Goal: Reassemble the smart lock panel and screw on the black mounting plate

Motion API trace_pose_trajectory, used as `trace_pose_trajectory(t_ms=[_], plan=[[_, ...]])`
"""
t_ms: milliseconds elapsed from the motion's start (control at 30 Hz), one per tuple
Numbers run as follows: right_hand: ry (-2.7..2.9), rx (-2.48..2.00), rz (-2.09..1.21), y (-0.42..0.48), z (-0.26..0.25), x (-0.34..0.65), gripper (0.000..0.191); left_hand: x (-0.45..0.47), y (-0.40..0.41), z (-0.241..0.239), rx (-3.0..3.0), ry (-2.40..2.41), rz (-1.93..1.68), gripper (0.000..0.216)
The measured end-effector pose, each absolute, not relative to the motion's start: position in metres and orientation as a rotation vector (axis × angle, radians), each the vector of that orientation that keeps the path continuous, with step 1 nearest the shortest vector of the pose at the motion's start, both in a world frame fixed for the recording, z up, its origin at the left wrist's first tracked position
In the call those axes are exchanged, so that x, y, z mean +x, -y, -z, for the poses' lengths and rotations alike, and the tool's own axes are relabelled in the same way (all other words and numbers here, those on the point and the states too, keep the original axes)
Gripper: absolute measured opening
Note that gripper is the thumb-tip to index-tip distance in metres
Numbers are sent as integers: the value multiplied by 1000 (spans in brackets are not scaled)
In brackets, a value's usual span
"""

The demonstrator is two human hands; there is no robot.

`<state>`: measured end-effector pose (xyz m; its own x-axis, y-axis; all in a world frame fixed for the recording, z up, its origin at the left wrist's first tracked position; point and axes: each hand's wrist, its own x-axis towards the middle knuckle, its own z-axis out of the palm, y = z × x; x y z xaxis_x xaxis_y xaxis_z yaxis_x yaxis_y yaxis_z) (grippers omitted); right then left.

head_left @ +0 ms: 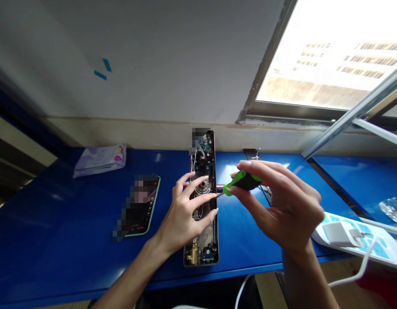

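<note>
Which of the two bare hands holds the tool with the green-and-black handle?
The right bare hand: it grips the green-and-black handle, whereas the left bare hand is spread over the long, narrow open device.

Looks like some workshop corner: screwdriver (pixel 246 181) in the right grip (pixel 285 204), opened-up device (pixel 205 236) left of it, blue surface (pixel 246 234) below.

Slender and uncovered on both sides

The left hand (pixel 181 214) and right hand (pixel 285 206) are ungloved, with long, slim fingers (pixel 200 200) ending in smooth nails (pixel 215 211) that look rounded. The wrists (pixel 158 243) are narrow and unadorned. The left forearm (pixel 130 274), over the near edge of the tabletop (pixel 89 253), and the right forearm (pixel 309 279), farther right along that edge, are both bare as far as they show.
</note>
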<state>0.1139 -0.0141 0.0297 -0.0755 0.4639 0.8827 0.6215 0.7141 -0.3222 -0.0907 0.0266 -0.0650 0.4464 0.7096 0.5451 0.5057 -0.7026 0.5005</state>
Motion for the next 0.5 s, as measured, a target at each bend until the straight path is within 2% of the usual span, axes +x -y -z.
trace_pose_trajectory(t_ms=[200,500], plan=[[1790,-880,190,9,-27,106,43,-93,-28,69,2493,-1094,-1043,25],[1771,-886,185,9,-17,103,52,-99,-30,70,2510,-1089,-1012,25]])
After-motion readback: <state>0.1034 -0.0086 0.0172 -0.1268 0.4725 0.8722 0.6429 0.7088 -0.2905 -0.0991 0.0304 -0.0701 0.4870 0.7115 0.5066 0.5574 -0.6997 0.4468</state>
